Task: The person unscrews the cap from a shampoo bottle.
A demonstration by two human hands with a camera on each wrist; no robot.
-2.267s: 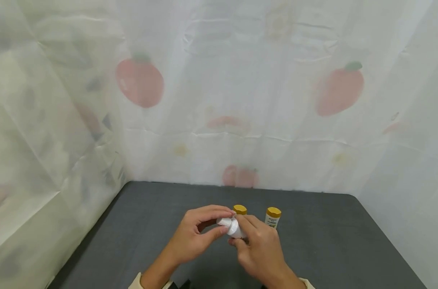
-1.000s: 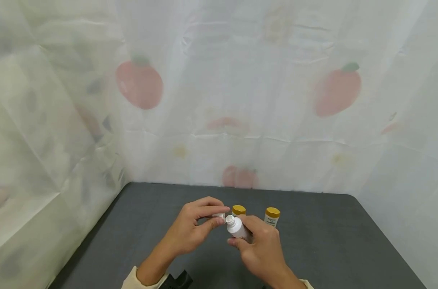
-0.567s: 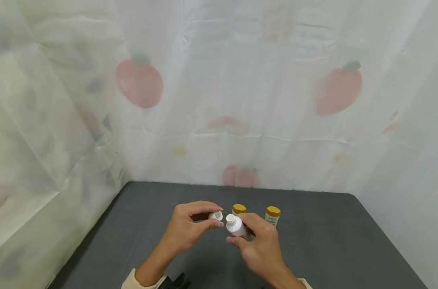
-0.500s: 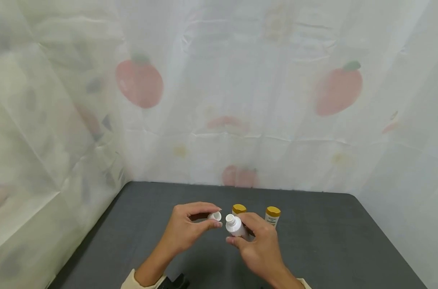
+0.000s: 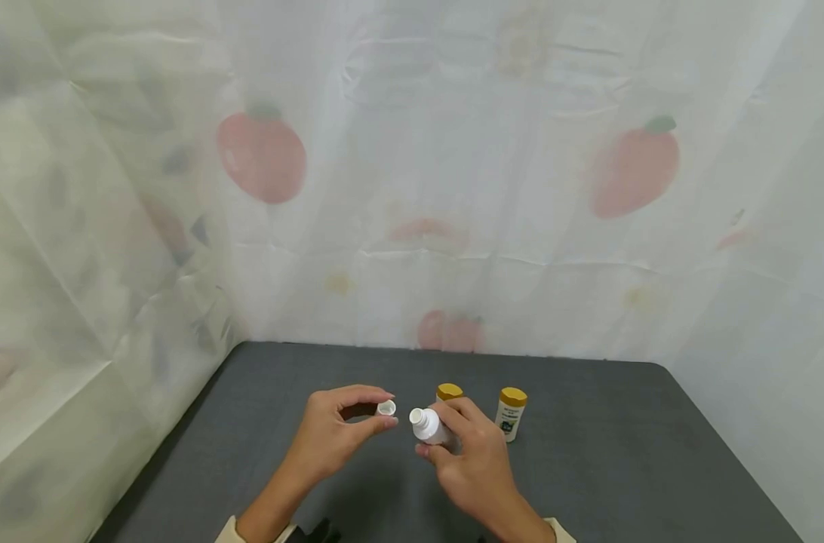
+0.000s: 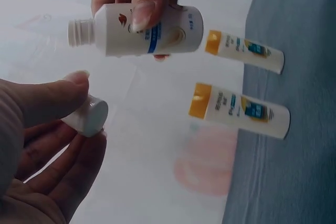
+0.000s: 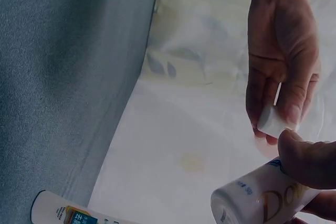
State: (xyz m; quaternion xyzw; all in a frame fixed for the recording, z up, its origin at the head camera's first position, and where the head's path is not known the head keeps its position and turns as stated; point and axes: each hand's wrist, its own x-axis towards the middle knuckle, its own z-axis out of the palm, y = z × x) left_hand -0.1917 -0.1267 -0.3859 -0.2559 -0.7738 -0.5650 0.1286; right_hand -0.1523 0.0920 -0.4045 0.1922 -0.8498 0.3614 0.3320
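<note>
My left hand (image 5: 330,434) pinches a white screw cap (image 5: 386,408) between thumb and fingertips, its hollow side facing the bottle. In the left wrist view the cap (image 6: 89,116) sits just below the bottle's threaded neck. A small white bottle (image 5: 431,426) with a bare neck is gripped by my right hand (image 5: 476,456), tilted with its mouth up and to the left. The right wrist view shows gold lettering on the bottle (image 7: 257,200). Cap and bottle are held apart above the table.
Two white bottles with yellow caps stand on the dark grey table (image 5: 622,452): a right one (image 5: 511,415) and a left one (image 5: 449,392), partly hidden behind my right hand. A white curtain (image 5: 412,188) with fruit prints hangs behind the table and along its left side.
The cap has come off the bottle's neck. My left hand has moved left with it and turned its hollow side into view. The right hand and bottle have shifted slightly left.
</note>
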